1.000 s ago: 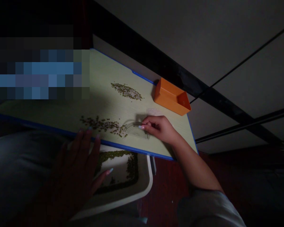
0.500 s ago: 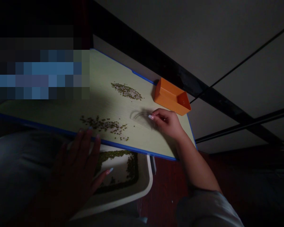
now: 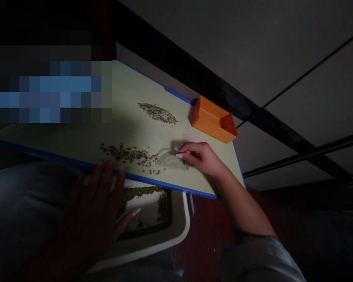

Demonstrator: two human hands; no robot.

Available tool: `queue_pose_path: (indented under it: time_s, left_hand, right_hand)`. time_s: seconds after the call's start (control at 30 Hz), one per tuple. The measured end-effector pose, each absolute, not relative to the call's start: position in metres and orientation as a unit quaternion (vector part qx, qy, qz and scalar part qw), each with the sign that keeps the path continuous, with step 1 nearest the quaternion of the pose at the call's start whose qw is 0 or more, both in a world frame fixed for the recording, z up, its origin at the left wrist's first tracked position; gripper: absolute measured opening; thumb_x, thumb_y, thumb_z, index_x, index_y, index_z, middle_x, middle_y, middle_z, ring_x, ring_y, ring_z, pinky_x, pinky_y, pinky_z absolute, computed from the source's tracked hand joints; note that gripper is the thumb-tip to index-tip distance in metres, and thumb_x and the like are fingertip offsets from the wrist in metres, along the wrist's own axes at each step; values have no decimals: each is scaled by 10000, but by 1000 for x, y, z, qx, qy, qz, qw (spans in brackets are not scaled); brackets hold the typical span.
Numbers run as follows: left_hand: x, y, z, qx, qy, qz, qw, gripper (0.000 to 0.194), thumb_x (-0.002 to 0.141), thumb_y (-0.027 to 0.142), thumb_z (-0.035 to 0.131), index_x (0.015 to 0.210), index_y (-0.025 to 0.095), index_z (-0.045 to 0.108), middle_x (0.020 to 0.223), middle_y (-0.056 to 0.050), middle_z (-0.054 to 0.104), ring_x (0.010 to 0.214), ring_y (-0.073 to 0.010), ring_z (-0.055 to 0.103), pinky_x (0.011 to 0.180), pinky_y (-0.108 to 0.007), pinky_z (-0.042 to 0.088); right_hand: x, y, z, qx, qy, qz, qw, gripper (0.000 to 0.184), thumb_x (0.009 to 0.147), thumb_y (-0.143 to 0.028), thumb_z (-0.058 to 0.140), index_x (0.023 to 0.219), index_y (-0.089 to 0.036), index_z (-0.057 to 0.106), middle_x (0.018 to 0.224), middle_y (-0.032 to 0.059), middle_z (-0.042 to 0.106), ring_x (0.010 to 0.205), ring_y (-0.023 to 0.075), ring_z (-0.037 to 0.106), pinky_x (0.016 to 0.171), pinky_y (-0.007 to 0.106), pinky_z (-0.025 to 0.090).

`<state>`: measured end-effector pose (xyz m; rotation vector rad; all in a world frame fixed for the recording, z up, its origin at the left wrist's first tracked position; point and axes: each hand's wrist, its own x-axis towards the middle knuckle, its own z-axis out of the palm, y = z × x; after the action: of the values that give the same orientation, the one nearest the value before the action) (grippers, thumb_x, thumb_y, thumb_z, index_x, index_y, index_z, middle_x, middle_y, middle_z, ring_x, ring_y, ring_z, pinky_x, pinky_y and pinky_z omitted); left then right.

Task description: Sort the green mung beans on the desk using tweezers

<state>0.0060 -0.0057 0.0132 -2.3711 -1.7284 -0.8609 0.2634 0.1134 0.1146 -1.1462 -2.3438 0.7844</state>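
Observation:
My right hand (image 3: 201, 157) pinches a clear plastic protractor (image 3: 173, 161) low over the pale board (image 3: 126, 86) with a blue rim. The protractor's curved edge is beside the right end of a scattered pile of small greenish-brown grains, perhaps mung beans (image 3: 129, 153). Whether it touches the board I cannot tell. My left hand (image 3: 97, 207) is spread, fingertips at the board's near edge, above a white tub (image 3: 186, 219). A second grain pile (image 3: 157, 112), mixed with paler bits, lies farther back on the board.
An orange open box (image 3: 213, 121) stands at the board's far right corner. More green grains (image 3: 164, 207) lie along the inside of the tub below the near edge. Pale panels (image 3: 297, 98) with dark strips rise behind the board. The upper left is pixelated.
My right hand has moved the protractor toward the near edge and slightly left, up to the nearer pile's right end. My left hand stays about where it was.

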Motion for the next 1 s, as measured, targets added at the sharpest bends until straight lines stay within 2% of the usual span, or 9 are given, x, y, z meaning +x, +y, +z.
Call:
queue_pose_path:
  time_s: [0.27, 0.53, 0.7, 0.87, 1.0]
  left_hand:
    - [5, -5, 13, -777, -563, -278, 41, 873, 770, 647, 377, 1447, 175, 93, 1577, -194, 161, 1470, -344, 147, 1137, -633, 225]
    - [5, -5, 15, -779, -559, -280, 50, 862, 777, 640, 362, 1447, 166, 98, 1569, -206, 185, 1466, -345, 164, 1131, -634, 240]
    - [5, -5, 15, -777, -563, -279, 45, 864, 777, 644, 352, 1446, 162, 94, 1564, -217, 190, 1466, -351, 158, 1122, -643, 251]
    - [5, -5, 15, -776, -562, -282, 44, 864, 775, 655, 347, 1444, 162, 112, 1550, -226, 228, 1461, -352, 181, 1109, -647, 271]
    - [4, -5, 15, -776, -562, -283, 47, 866, 775, 650, 364, 1446, 169, 100, 1564, -216, 191, 1464, -352, 165, 1108, -654, 267]
  right_hand:
    - [266, 113, 116, -367, -846, 333, 197, 188, 885, -312, 598, 823, -138, 634, 608, -29, 529, 552, 81, 450, 548, 206, 357]
    - [268, 113, 117, -345, -841, 365, 201, 168, 880, -300, 609, 826, -142, 628, 601, -36, 528, 561, 80, 464, 558, 208, 367]
    - [277, 114, 124, -366, -831, 364, 207, 165, 862, -288, 628, 816, -131, 631, 595, -40, 505, 550, 77, 438, 538, 204, 345]
    - [288, 117, 129, -386, -834, 354, 173, 154, 860, -280, 623, 808, -135, 632, 586, -45, 492, 546, 76, 436, 540, 206, 340]
    - [288, 117, 130, -386, -839, 350, 159, 166, 864, -291, 616, 807, -136, 631, 588, -41, 503, 549, 79, 449, 547, 210, 348]
